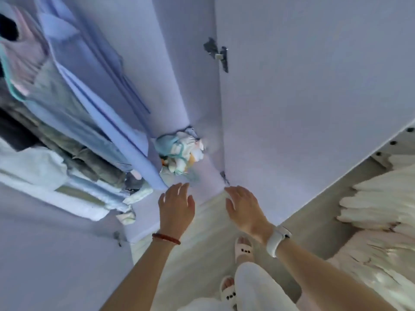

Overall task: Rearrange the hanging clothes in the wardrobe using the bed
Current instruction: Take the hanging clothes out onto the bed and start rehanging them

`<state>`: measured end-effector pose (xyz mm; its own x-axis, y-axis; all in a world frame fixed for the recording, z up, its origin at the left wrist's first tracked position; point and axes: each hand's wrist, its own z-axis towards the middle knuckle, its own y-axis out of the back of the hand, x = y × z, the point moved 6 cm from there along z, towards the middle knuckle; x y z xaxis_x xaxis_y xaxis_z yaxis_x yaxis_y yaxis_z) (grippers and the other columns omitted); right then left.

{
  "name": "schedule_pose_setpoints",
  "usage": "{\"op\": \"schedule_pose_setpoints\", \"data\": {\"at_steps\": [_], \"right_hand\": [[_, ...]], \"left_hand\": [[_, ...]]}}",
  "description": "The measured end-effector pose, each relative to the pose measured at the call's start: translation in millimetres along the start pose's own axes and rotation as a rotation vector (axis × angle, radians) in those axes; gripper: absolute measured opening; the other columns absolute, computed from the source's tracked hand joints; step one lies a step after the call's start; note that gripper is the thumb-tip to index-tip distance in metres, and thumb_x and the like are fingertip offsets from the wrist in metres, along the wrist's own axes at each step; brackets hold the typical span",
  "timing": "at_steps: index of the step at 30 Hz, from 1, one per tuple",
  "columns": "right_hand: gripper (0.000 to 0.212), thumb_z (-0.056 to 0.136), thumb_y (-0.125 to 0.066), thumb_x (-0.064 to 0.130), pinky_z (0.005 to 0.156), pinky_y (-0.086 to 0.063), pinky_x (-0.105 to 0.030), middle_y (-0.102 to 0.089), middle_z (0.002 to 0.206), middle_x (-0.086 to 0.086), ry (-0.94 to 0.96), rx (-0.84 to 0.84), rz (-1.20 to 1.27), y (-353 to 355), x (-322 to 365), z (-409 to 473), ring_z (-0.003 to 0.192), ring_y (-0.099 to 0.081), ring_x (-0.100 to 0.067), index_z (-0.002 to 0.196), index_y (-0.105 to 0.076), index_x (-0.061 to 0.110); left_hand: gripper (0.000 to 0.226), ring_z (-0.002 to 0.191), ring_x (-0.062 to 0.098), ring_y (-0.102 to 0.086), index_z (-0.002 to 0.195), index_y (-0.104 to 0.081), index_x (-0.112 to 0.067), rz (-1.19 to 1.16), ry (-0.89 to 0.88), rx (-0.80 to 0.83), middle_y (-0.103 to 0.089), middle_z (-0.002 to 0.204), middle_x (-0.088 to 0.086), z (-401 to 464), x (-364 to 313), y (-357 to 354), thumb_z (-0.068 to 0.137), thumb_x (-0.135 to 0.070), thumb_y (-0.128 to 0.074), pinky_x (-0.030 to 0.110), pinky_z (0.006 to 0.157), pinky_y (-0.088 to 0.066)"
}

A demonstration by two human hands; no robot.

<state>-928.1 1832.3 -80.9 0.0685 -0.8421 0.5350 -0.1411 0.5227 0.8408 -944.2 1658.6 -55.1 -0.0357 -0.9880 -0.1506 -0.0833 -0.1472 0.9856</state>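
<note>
Both hands reach toward the open wardrobe: the left hand and the right hand have relaxed, spread fingers and hold nothing. The hanging clothes fill the wardrobe's left part, a crumpled bundle lies on its floor just beyond the left hand, and the bed is right of the wardrobe door

Lavender wardrobe, blue hanging clothes, white watch, red bracelet.

I see my left hand and right hand at centre frame, fingers relaxed, holding nothing. Clothes hang upper left in the wardrobe; a crumpled bundle lies just above my hands.
</note>
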Motion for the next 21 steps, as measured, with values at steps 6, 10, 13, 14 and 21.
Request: {"op": "schedule_pose_setpoints", "data": {"at_steps": [6,10,13,14,21], "right_hand": [[0.038,0.092,-0.044,0.017,0.102,-0.031,-0.032,-0.054,0.128,-0.007,0.259,0.029,0.016,-14,106,85,0.122,-0.044,-0.025,0.129,-0.048,0.010],[0.031,0.091,-0.045,0.013,0.096,-0.034,-0.032,-0.060,0.118,-0.012,0.368,0.025,0.101,-9,179,162,0.114,-0.050,-0.028,0.120,-0.055,0.007],[0.027,0.090,-0.044,0.008,0.091,-0.041,-0.043,-0.062,0.109,-0.019,0.459,0.008,0.176,13,241,227,0.104,-0.054,-0.036,0.112,-0.058,0.001],[0.027,0.089,-0.044,0.006,0.089,-0.042,-0.045,-0.062,0.106,-0.022,0.484,-0.016,0.204,24,264,245,0.101,-0.055,-0.038,0.111,-0.058,-0.001],[0.026,0.093,-0.046,0.025,0.077,-0.042,-0.037,-0.061,0.101,-0.021,0.491,-0.139,0.426,75,400,333,0.098,-0.056,-0.035,0.095,-0.055,0.001]], "left_hand": [[0.042,0.129,0.023,-0.038,0.134,-0.044,-0.015,-0.170,0.268,-0.186,-0.044,0.138,0.006,21,107,64,0.092,-0.020,-0.045,0.041,0.104,-0.031],[0.040,0.127,0.028,-0.038,0.130,-0.048,-0.013,-0.136,0.374,-0.373,-0.045,0.137,0.008,64,168,131,0.090,-0.017,-0.049,0.044,0.102,-0.028],[0.033,0.114,0.034,-0.051,0.116,-0.059,-0.007,-0.069,0.379,-0.618,-0.055,0.124,0.014,96,192,196,0.084,-0.011,-0.053,0.047,0.090,-0.038],[0.033,0.109,0.035,-0.054,0.112,-0.061,-0.006,-0.020,0.373,-0.690,-0.058,0.121,0.015,104,197,216,0.081,-0.012,-0.051,0.047,0.086,-0.040],[0.054,0.127,0.033,-0.039,0.132,-0.047,-0.011,0.078,0.526,-0.739,-0.044,0.139,0.015,142,258,276,0.079,-0.017,-0.056,0.055,0.095,-0.030]]}}
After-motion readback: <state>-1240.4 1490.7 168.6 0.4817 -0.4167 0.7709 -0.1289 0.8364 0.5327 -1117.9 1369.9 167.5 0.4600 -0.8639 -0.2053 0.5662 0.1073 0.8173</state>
